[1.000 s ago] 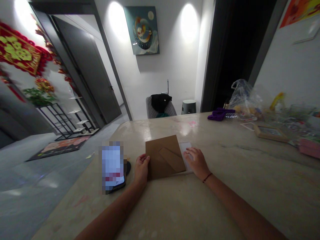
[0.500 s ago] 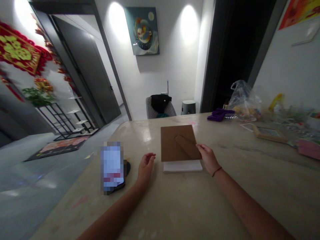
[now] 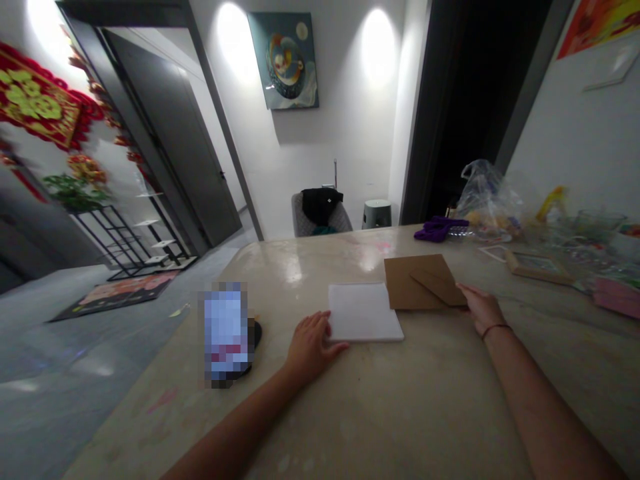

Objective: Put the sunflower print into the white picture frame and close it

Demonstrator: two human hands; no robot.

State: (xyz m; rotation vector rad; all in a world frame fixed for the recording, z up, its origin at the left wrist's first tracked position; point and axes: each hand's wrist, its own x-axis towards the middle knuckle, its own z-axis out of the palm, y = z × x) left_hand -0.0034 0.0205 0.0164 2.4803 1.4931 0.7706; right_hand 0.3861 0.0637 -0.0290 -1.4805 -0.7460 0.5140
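Observation:
A brown picture-frame backing board [image 3: 413, 293] with a fold-out stand leg lies slightly tilted over the table. My right hand [image 3: 483, 310] pinches its right edge, thumb and fingers closed on it. To the left, partly under the board's left side, is a flat white rectangular piece [image 3: 360, 317] with a thin raised edge; I cannot tell exactly what it is. My left hand [image 3: 313, 340] touches its near left corner, fingertips at the left side and thumb stretched along the front edge, the fingers apart.
A phone [image 3: 227, 333] with a blurred screen stands at the left. Toward the right are a wooden photo frame [image 3: 540, 267], a pink item [image 3: 617, 297], a purple cloth [image 3: 440, 228] and a clear plastic bag [image 3: 487, 200]. A chair [image 3: 323, 213] stands beyond the table's far edge.
The backing board has moved right with my right hand, uncovering most of the white piece. My left hand has moved right to touch the white piece's corner.

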